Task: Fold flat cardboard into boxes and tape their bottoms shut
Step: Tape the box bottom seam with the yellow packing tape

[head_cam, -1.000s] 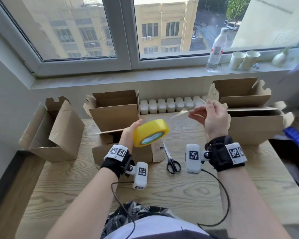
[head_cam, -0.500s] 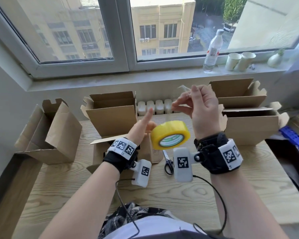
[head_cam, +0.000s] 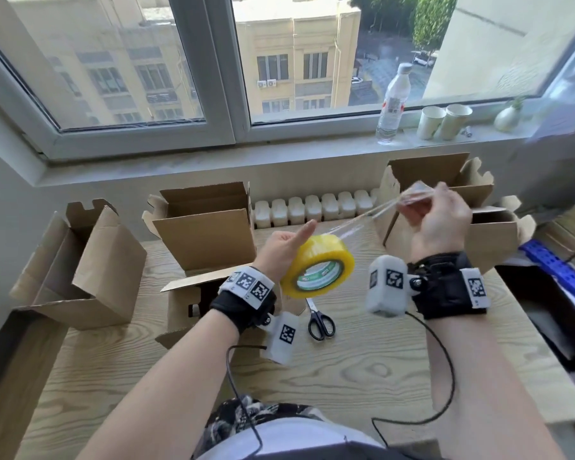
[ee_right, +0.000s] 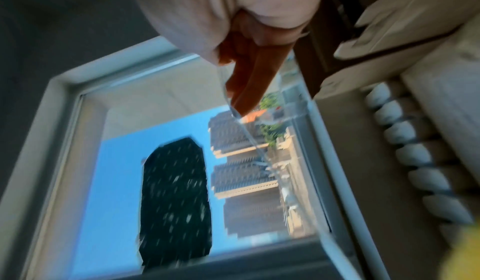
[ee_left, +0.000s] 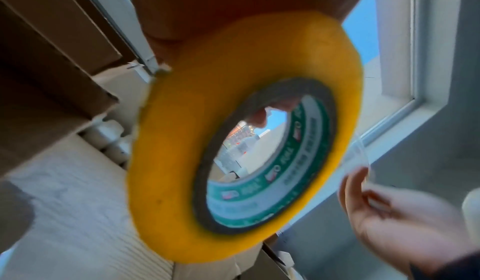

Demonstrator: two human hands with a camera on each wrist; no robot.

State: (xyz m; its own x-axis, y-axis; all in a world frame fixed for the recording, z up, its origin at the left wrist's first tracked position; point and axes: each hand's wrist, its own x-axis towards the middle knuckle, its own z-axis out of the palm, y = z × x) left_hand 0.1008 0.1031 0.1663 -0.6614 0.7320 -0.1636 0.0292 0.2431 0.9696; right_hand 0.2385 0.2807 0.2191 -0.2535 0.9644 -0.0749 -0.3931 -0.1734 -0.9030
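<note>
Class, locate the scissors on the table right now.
In the head view, the scissors lie flat on the wooden table, centre, just below the held tape roll.

A yellow tape roll [head_cam: 317, 267] w/ a green-printed core hangs tilted in mid-air above the wooden table, a clear strip [head_cam: 362, 215] stretched from its top up and to the right. Under it, approx. centre of the table, a half-folded cardboard box [head_cam: 193, 300] lies w/ one flap sticking out. Behind that an open box [head_cam: 205, 227] stands upright. Another box [head_cam: 77, 270] lies tipped at the table's left edge; two more, stacked [head_cam: 445, 207], sit at the right.
</note>
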